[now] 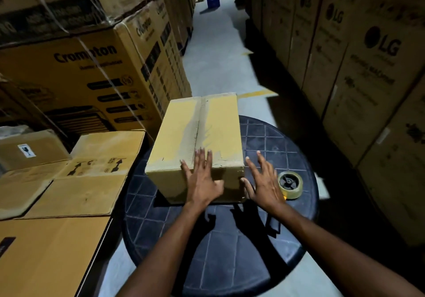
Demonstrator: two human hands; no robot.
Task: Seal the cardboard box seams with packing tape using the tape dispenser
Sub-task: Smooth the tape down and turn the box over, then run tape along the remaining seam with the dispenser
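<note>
Nearest, at the round dark table's (pixel 161 207) near middle, bare latticed top, crossed only by two forearms and their shadows. Further in, left hand (pixel 202 179) spread flat, palm on the near upper edge of the cardboard box (pixel 181 136), fingers lying over the top right at the near end of the centre seam, thumb down on the front face; grasping nothing, apparently pressing tape down or steadying the box. Right hand (pixel 264 181) splayed and empty beside the box's near right corner, fingertips close to the side wall, contact not certain; probably poised to brace or turn the box. Just right of that hand, toward the table's right edge, tape roll (pixel 290 184) lying flat, dark hub up, clear tape, a touch of yellow beneath it near the wrist; hard to say whether a full dispenser or only a roll. Presumably parked there within easy reach.

Box itself: plain tan, flaps closed, sitting on the far half of the table and running out to its far edge. Along the centre seam a wide, dull greyish strip with ragged margins, either tape or torn paper skin; cannot tell which. A similar band along the near top edge.

Beyond, flattened cartons (pixel 76 177) off the left side, stacked printed cartons (pixel 92 71) behind.
</note>
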